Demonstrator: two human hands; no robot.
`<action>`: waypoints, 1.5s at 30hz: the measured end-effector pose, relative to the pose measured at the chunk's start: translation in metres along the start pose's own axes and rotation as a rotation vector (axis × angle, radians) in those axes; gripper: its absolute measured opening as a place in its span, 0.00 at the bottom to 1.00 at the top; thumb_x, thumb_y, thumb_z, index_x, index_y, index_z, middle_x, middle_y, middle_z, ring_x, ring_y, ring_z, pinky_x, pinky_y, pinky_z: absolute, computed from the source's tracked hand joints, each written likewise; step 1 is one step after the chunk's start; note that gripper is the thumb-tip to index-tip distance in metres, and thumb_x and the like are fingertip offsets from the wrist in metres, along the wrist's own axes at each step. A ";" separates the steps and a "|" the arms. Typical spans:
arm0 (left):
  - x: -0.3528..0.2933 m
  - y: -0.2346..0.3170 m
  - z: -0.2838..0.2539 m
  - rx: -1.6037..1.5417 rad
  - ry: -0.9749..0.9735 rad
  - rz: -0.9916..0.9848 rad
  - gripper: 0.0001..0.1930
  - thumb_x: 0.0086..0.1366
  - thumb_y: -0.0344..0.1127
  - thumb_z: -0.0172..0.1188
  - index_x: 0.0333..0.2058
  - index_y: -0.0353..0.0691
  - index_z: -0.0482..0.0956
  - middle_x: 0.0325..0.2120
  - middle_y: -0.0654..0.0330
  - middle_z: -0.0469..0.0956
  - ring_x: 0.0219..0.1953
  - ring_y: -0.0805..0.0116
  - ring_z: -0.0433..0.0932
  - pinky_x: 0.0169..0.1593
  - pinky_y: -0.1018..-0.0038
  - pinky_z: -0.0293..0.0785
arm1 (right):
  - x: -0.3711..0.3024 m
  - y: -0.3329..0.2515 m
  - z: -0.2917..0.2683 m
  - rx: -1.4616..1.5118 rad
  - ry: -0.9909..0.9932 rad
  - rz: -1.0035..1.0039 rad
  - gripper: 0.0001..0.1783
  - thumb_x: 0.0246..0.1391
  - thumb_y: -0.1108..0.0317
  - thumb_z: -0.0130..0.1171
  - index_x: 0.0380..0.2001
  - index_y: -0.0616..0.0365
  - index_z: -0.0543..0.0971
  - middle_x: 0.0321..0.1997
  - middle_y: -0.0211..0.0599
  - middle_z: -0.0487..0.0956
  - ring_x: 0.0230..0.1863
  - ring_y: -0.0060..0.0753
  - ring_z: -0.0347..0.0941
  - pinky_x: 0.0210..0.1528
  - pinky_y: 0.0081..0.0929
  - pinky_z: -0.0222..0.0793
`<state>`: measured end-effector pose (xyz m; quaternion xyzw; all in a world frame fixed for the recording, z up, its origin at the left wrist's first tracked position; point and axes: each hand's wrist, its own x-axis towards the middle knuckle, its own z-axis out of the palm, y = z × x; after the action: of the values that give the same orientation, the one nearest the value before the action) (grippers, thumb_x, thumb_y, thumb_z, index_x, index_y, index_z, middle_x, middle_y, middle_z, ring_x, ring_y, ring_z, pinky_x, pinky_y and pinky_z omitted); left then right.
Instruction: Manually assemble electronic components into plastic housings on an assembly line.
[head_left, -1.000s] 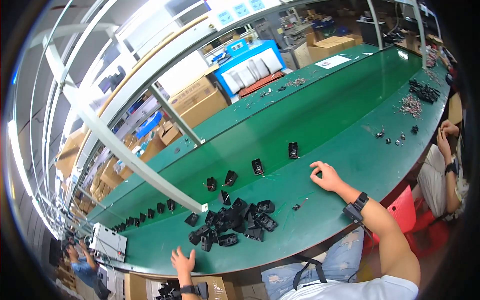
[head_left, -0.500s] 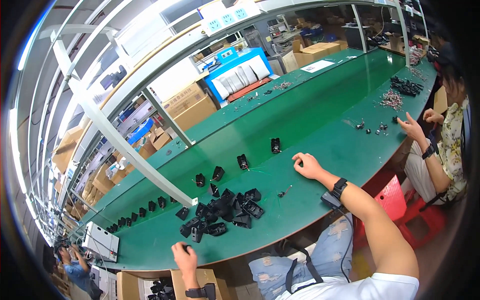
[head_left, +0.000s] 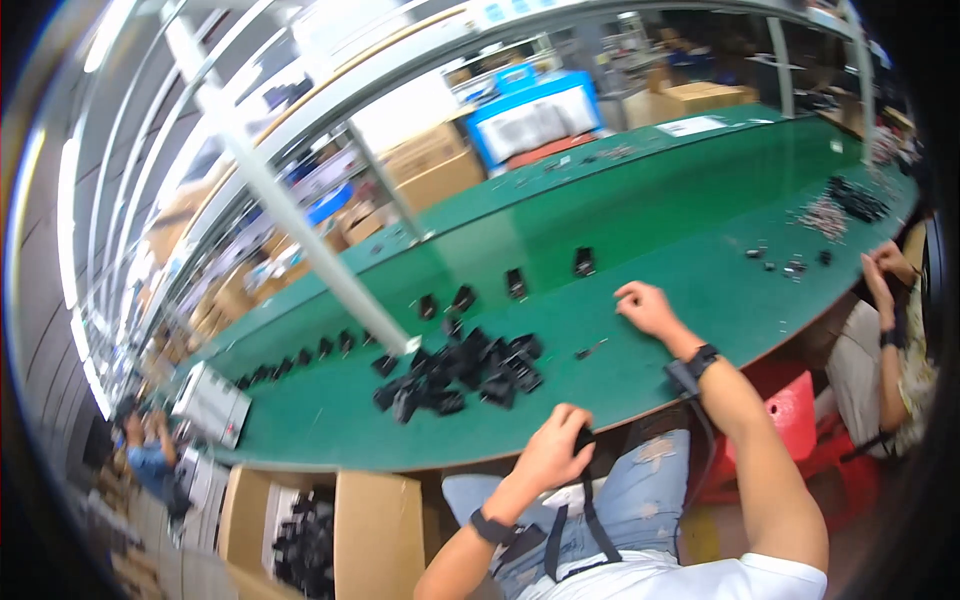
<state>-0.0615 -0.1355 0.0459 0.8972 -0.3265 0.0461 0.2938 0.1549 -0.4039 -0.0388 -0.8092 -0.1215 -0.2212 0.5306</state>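
Note:
My left hand [head_left: 553, 450] is closed around a small black plastic part [head_left: 584, 437], held above my lap off the bench's near edge. Only a bit of the part shows past the fingers. My right hand [head_left: 650, 308] rests on the green bench with its fingers curled in; what they hold, if anything, is hidden. A small dark piece with a thin lead [head_left: 590, 350] lies on the bench just left of that hand. Farther left is a heap of black plastic housings [head_left: 460, 370]. Beyond my right hand, a single black housing [head_left: 584, 262] stands near the low divider.
A row of black housings [head_left: 325, 347] runs leftward along the bench. An open carton [head_left: 378, 535] with black parts stands at lower left, near a white machine [head_left: 212, 403]. A co-worker's hands [head_left: 885, 275] are at the right, by small parts and a red stool [head_left: 790, 415].
My left hand has moved right, from beside the housing heap to above my lap, with the black part in it. The view has shifted; my right hand stays on the bench, curled.

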 end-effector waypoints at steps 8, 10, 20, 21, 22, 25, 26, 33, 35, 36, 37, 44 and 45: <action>0.012 -0.007 0.023 -0.027 -0.096 -0.018 0.17 0.57 0.34 0.62 0.46 0.41 0.72 0.41 0.50 0.71 0.39 0.46 0.77 0.42 0.57 0.76 | -0.006 -0.013 -0.018 0.073 -0.073 0.032 0.07 0.54 0.74 0.53 0.34 0.64 0.79 0.23 0.34 0.80 0.27 0.21 0.78 0.31 0.20 0.70; 0.017 -0.009 0.031 -0.011 -0.056 0.030 0.18 0.56 0.35 0.62 0.45 0.42 0.72 0.40 0.50 0.70 0.39 0.46 0.77 0.42 0.57 0.75 | -0.007 -0.011 -0.019 0.084 -0.077 0.034 0.07 0.54 0.74 0.54 0.34 0.64 0.79 0.22 0.33 0.80 0.26 0.21 0.77 0.30 0.20 0.70; 0.032 -0.026 0.019 -0.072 0.117 0.083 0.39 0.41 0.16 0.53 0.59 0.37 0.63 0.55 0.42 0.60 0.59 0.40 0.62 0.64 0.58 0.61 | -0.010 0.001 -0.021 0.051 -0.084 -0.011 0.06 0.53 0.73 0.55 0.33 0.62 0.79 0.22 0.32 0.79 0.26 0.20 0.76 0.29 0.23 0.71; 0.030 -0.029 0.008 -0.053 0.149 0.079 0.40 0.41 0.16 0.54 0.59 0.36 0.63 0.56 0.42 0.61 0.60 0.40 0.61 0.65 0.58 0.59 | -0.009 -0.013 -0.018 0.022 -0.091 -0.051 0.06 0.52 0.73 0.55 0.33 0.61 0.79 0.22 0.32 0.79 0.25 0.21 0.76 0.29 0.23 0.70; 0.032 -0.037 0.006 -0.063 0.174 0.069 0.39 0.41 0.18 0.55 0.59 0.36 0.63 0.55 0.42 0.62 0.60 0.41 0.62 0.65 0.59 0.60 | -0.010 -0.018 -0.017 -0.027 -0.085 -0.047 0.07 0.50 0.71 0.57 0.31 0.61 0.80 0.21 0.33 0.79 0.25 0.22 0.76 0.29 0.24 0.70; 0.030 -0.058 -0.008 -0.149 0.257 -0.047 0.40 0.44 0.20 0.58 0.61 0.36 0.61 0.54 0.42 0.63 0.59 0.42 0.64 0.63 0.60 0.62 | -0.007 -0.019 -0.012 -0.154 -0.079 -0.076 0.07 0.47 0.70 0.58 0.29 0.61 0.81 0.21 0.35 0.80 0.22 0.29 0.76 0.28 0.28 0.71; 0.030 -0.065 -0.008 -0.148 0.278 -0.067 0.40 0.44 0.22 0.60 0.61 0.35 0.60 0.54 0.43 0.64 0.59 0.44 0.64 0.63 0.61 0.62 | -0.006 -0.021 -0.013 -0.153 -0.109 0.007 0.09 0.46 0.69 0.59 0.31 0.61 0.81 0.22 0.35 0.80 0.24 0.30 0.77 0.31 0.29 0.72; 0.054 -0.084 -0.014 -0.284 0.431 -0.113 0.42 0.45 0.24 0.64 0.62 0.35 0.59 0.52 0.46 0.67 0.56 0.50 0.70 0.60 0.63 0.66 | -0.017 -0.091 0.002 -0.104 -0.610 -0.238 0.35 0.43 0.65 0.69 0.57 0.54 0.70 0.42 0.42 0.78 0.42 0.41 0.76 0.45 0.37 0.74; 0.070 -0.088 -0.013 -0.326 0.405 -0.132 0.43 0.45 0.25 0.65 0.62 0.36 0.59 0.53 0.46 0.67 0.56 0.50 0.69 0.60 0.63 0.66 | -0.022 -0.091 0.011 -0.260 -0.677 -0.268 0.31 0.44 0.72 0.67 0.56 0.53 0.72 0.39 0.37 0.78 0.41 0.37 0.76 0.46 0.37 0.74; 0.080 -0.088 -0.010 -0.338 0.402 -0.120 0.43 0.45 0.25 0.65 0.62 0.36 0.59 0.53 0.46 0.67 0.56 0.50 0.69 0.60 0.63 0.66 | -0.021 -0.084 0.013 -0.301 -0.652 -0.273 0.29 0.46 0.73 0.65 0.54 0.54 0.73 0.38 0.36 0.79 0.38 0.35 0.77 0.45 0.35 0.74; 0.091 -0.087 -0.007 -0.412 0.388 -0.132 0.43 0.45 0.26 0.66 0.62 0.36 0.59 0.53 0.45 0.66 0.56 0.50 0.69 0.60 0.63 0.65 | -0.019 -0.078 0.011 -0.343 -0.627 -0.280 0.27 0.47 0.73 0.63 0.53 0.55 0.73 0.37 0.35 0.79 0.35 0.34 0.78 0.43 0.33 0.74; 0.137 -0.115 -0.002 -0.292 0.529 -0.024 0.41 0.48 0.26 0.68 0.61 0.38 0.59 0.48 0.52 0.67 0.45 0.63 0.73 0.48 0.69 0.74 | 0.015 -0.087 0.028 0.516 -0.382 0.278 0.15 0.62 0.70 0.53 0.52 0.55 0.67 0.34 0.28 0.76 0.30 0.18 0.75 0.31 0.20 0.69; 0.139 -0.117 -0.003 -0.175 0.554 0.015 0.40 0.47 0.26 0.69 0.59 0.38 0.61 0.49 0.51 0.67 0.47 0.59 0.73 0.51 0.67 0.72 | 0.016 -0.092 0.032 0.566 -0.389 0.266 0.13 0.63 0.70 0.52 0.50 0.56 0.69 0.34 0.28 0.75 0.29 0.18 0.74 0.31 0.19 0.69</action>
<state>0.1192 -0.1399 0.0284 0.8192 -0.2430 0.2633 0.4478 0.1365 -0.3381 0.0328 -0.6659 -0.1704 0.0499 0.7246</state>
